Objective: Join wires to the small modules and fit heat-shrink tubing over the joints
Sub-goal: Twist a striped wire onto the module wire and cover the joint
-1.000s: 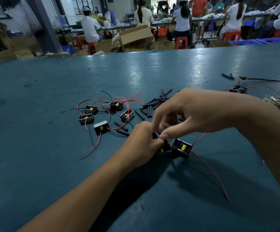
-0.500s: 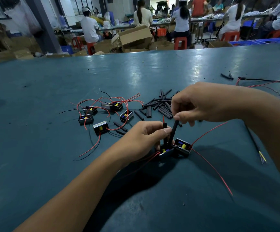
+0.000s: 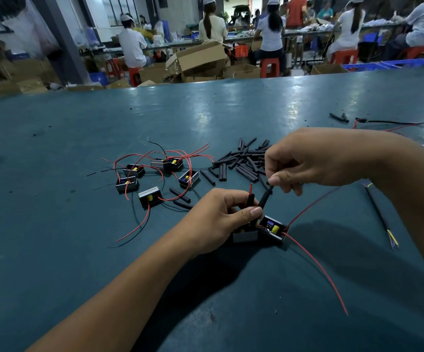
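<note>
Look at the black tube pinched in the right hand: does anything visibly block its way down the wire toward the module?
Nothing visible does. The right hand pinches the black tube, which slants toward the module; the left hand grips beside it, not across the tube's lower end.

Teal worktable (image 3: 205, 110) (glossy glare); beyond, cardboard boxes (image 3: 200, 59), red stools (image 3: 269, 66), seated workers (image 3: 132, 47), windows (image 3: 119, 8).
</note>
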`<state>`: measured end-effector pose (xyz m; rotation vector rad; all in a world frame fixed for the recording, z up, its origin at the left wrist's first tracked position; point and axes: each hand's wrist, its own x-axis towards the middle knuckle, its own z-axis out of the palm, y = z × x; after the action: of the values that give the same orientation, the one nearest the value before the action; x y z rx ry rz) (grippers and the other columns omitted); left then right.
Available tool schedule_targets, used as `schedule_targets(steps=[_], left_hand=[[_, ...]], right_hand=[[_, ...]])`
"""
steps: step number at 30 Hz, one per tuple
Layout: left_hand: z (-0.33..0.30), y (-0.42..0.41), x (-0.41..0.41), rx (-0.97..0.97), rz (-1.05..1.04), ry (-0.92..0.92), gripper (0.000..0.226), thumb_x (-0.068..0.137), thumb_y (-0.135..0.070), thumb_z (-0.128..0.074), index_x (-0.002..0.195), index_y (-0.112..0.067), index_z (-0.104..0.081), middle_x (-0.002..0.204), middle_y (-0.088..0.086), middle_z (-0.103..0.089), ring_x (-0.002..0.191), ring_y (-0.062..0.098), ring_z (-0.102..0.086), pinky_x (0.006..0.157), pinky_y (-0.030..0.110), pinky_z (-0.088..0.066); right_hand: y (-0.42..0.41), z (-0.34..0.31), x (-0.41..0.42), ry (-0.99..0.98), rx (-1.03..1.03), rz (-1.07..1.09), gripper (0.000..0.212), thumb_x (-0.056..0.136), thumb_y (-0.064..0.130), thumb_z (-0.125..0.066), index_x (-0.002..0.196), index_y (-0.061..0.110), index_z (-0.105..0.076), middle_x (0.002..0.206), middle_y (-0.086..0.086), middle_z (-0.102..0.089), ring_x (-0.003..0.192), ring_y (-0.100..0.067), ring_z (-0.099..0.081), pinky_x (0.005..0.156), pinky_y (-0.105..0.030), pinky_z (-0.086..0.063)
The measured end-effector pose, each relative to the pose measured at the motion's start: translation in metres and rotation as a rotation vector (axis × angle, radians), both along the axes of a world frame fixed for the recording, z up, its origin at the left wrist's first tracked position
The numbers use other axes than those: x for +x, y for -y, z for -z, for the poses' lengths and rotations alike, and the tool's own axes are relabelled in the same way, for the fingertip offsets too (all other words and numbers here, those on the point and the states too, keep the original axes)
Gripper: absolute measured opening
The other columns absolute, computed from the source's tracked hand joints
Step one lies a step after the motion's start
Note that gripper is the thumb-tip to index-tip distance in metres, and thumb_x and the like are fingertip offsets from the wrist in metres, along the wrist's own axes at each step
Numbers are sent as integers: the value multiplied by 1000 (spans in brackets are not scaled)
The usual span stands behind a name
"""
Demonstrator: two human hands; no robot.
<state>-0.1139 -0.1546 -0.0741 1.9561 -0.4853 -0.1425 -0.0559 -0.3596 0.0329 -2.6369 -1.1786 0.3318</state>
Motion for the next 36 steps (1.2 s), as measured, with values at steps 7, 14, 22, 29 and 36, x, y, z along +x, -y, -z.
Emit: schedule_targets(steps=[7, 14, 22, 29, 36], left_hand=[[0, 0, -1, -13, -6, 0, 12, 98, -20, -63, 88, -16, -69, 79, 1, -66, 72, 14, -53, 70, 30, -42], [1, -2, -1, -16, -8, -2, 13, 98, -20, -65, 88, -14, -70, 77, -3, -66, 70, 12, -53, 67, 27, -41], [3, -4, 0, -28, -4, -19, 12, 96, -22, -66, 89, -14, -71, 78, 1, -66, 72, 15, -55, 71, 32, -42], [2, -4, 0, -2, 5, 1, 13, 96, -25, -66, 88, -15, -71, 75, -1, -66, 70, 16, -52, 68, 33, -40], [0, 1, -3, 0, 4, 28, 17, 96, -27, -65, 87, -13, -70, 71, 7, -61, 65, 18, -44, 64, 32, -34]], right_hand=[[3, 1, 2, -34, 27, -3, 14, 95, 33, -61, 82, 27, -62, 73, 10, -72, 65, -3, -68, 68, -38, -58], [5, 2, 5, -67, 65, -10, 13, 95, 32, -61, 84, 27, -63, 73, 10, -73, 66, -4, -69, 67, -36, -58], [6, 9, 11, -120, 68, 9, 12, 95, 28, -62, 85, 23, -64, 74, 11, -73, 66, -4, -71, 62, -27, -55], [9, 6, 10, -222, 137, -31, 13, 96, 23, -63, 84, 17, -64, 75, 3, -74, 66, -10, -71, 59, -23, -53], [26, 9, 6, -278, 252, -27, 12, 96, 20, -63, 86, 13, -65, 78, -5, -72, 67, -17, -70, 64, -29, -53]])
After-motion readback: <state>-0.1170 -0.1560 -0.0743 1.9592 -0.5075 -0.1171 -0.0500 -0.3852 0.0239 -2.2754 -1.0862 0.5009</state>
